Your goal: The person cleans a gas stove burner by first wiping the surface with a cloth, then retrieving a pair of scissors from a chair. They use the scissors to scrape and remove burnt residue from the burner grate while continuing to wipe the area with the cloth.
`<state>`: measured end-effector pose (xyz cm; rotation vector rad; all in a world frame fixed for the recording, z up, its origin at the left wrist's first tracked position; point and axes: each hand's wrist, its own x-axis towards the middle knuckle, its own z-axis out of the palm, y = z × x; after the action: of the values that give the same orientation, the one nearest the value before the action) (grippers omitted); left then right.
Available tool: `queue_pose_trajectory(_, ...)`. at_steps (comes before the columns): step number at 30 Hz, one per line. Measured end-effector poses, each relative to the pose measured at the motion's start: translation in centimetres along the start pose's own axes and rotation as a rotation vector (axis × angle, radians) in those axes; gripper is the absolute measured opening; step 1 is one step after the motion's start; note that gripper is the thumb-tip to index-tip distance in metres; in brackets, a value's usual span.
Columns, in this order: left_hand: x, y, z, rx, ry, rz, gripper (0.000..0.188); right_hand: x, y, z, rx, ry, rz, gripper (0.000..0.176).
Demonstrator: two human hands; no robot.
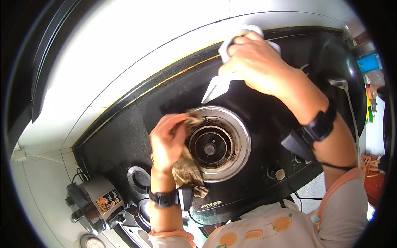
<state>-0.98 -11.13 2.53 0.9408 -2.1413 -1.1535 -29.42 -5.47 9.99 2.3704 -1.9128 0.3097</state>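
Note:
My left hand (170,138) grips a dirty brown cloth (187,167), one end at the upper left rim of the round metal burner tray (242,139), the rest hanging over its left side. Brown grime marks the tray around the dark burner head (210,148). Above it, my right hand (251,57) is closed around a white object (217,88) with a pointed end; my fingers hide much of it, and its kind is unclear. The object is held over the black stovetop (173,102), near the wall edge.
A black wok (338,62) with a metal ladle (350,99) stands at right. A control knob (276,173) is on the stove's front. A pressure cooker (96,201) stands at lower left, near a black ring-shaped part (133,183). White wall tiles (124,55) rise behind the stove.

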Motion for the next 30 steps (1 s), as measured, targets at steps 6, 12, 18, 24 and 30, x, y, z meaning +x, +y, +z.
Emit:
queue_pose_trajectory(6, 3.8, -0.4, 4.0, 0.29, -0.426, 0.286, 0.007, -5.5, -2.3, -1.1, 0.138, 0.175, 0.307, 0.027)
queue_pose_trajectory(12, -1.4, -1.5, 0.1, 0.43, -0.304, 0.277, 0.021, -9.7, -4.5, 0.6, 0.233, 0.141, 0.44, 0.033)
queue_pose_trajectory(18, -1.1, 0.9, -1.8, 0.396, -0.271, 0.176, 0.01, -11.8, -5.4, 1.9, 0.4, 0.087, 0.622, 0.039)
queue_pose_trajectory(24, 3.3, -0.3, 3.8, 0.381, -0.369, 0.352, 0.021, -12.5, -6.2, 2.9, 0.372, 0.102, 0.625, 0.037)
queue_pose_trajectory(30, -0.1, -1.0, 1.3, 0.381, -0.311, 0.301, 0.03, -11.2, -6.1, 4.0, 0.308, 0.096, 0.481, 0.034)
